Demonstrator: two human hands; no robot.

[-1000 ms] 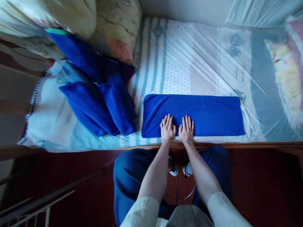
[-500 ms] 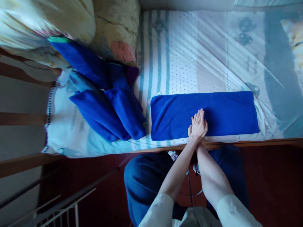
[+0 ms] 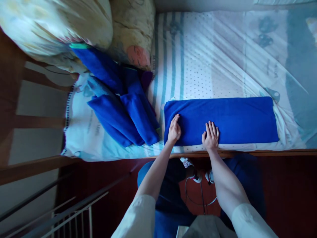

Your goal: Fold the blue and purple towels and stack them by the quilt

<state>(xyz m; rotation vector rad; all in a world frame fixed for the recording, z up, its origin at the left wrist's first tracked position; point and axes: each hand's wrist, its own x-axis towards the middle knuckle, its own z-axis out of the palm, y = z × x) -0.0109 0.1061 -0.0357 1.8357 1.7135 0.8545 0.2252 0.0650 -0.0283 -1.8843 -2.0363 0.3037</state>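
A blue towel (image 3: 242,120), folded into a long strip, lies along the near edge of the bed. On its left part rests my left hand (image 3: 174,129), turned partly on its side with the fingers stretched forward. My right hand (image 3: 211,135) lies flat on the towel near its middle, palm down and fingers slightly apart. Neither hand grips anything. To the left of the strip is a loose heap of blue cloths (image 3: 123,109), apart from both hands.
Patterned sheet (image 3: 210,66) covers the bed, wrinkled at the right. Pillows (image 3: 133,29) fill the back left. Wooden slats (image 3: 39,121) stand at the bed's left end. A metal rack (image 3: 81,211) is at lower left, and a cable (image 3: 185,190) lies on the floor.
My hands were stacked together at the towel's middle. Now they are apart: the left has moved to the towel's left part, while the right stays near the middle. The view has shifted slightly.
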